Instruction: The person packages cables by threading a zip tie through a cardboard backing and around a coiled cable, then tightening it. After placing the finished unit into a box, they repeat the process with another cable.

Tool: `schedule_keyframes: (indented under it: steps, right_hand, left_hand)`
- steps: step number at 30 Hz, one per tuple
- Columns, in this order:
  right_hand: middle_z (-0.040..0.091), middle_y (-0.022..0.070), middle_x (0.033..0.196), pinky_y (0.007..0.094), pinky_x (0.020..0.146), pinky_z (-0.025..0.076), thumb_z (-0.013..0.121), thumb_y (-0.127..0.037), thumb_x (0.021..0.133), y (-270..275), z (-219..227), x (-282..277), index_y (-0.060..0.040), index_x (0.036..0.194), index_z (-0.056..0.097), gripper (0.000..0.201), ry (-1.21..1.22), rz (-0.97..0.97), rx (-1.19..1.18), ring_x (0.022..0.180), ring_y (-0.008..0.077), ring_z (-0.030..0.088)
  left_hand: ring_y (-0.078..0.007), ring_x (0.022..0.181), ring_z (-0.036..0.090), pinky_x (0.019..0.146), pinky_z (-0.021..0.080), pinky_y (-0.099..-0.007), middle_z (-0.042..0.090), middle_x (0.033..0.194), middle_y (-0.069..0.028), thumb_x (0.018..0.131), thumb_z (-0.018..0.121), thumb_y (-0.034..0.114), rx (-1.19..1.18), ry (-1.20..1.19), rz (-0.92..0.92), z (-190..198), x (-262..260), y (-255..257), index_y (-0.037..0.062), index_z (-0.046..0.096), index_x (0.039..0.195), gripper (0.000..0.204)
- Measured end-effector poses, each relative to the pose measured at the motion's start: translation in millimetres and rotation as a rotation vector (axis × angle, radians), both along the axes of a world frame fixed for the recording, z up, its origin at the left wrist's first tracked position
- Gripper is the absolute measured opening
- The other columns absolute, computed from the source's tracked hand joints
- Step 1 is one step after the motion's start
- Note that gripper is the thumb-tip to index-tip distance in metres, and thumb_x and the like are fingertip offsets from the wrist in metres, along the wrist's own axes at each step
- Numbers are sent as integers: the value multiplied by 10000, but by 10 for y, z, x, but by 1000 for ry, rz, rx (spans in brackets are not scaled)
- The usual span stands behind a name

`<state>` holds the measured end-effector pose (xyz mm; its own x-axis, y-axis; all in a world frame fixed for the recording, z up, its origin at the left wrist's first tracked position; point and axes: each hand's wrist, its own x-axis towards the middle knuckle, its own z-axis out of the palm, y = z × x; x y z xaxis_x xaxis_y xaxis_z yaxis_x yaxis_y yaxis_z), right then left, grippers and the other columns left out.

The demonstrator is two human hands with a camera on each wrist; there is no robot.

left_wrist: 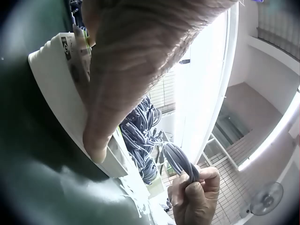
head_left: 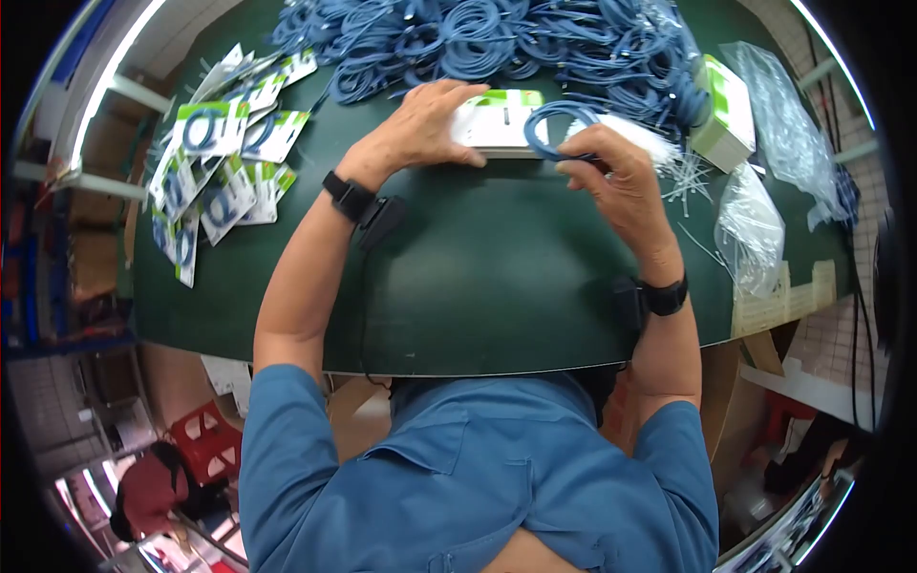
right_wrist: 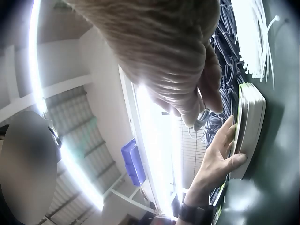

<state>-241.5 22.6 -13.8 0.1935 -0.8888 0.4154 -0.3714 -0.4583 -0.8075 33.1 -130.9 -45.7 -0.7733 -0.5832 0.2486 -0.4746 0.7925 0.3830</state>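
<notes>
A stack of white-and-green cards lies on the dark green table, near its middle. My left hand rests on the stack's left end, its thumb along the near side and its fingers over the top. Between thumb and fingertips, my right hand pinches a coiled blue cable at the stack's right end. The coil's loop overlaps the cards in the head view. In the right wrist view my right hand hides most of the coil, while the stack's layered edge shows clearly.
A heap of coiled blue cables covers the far side. Cards with cables attached are piled at left. To the right are white cable ties, a green-and-white card stack, a clear bag and plastic wrapping.
</notes>
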Motion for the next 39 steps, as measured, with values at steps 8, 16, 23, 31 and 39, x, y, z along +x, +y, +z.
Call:
schedule_keyframes:
  steps: [8,16,23,31,39]
  right_hand:
    - [671,80,1045,246,716,597,721,93,928,29,-41,9,-9,1082,690,187,-156,-38,-9,856,121,674]
    - [629,105,1086,266,750,598,684,113,942,112,58,83,-23,1108,639,220,-479,-88,-80,875,145,666]
    - [686,113,1004,272,679,568,789,54,880,155,1,343,-26,1057,660,233,158,-31,-334,799,165,687]
    - [705,103,957,274,617,552,853,1,839,69,-197,378,-33,1024,681,255,70,-127,-421,747,177,689]
    - [715,109,938,276,610,558,866,-1,824,47,-247,350,-43,1034,693,276,97,-70,-529,738,185,693]
  left_hand:
    - [-351,1115,697,962,563,-425,731,1203,-151,894,787,163,-262,140,-33,129,87,228,40,709,1241,376]
    - [-241,824,718,706,570,-383,720,924,-61,881,671,85,-535,109,14,463,-39,1153,64,699,1036,159]
    - [-210,705,646,634,528,-380,604,777,-29,883,717,121,-313,126,16,297,-213,1431,84,652,927,87]
    - [-218,806,697,659,550,-314,671,862,-89,896,775,173,-430,587,-35,332,-225,1371,57,715,1009,173]
    - [-178,933,701,745,581,-307,708,987,-103,1022,696,254,1354,700,217,221,-65,1729,-20,715,1084,281]
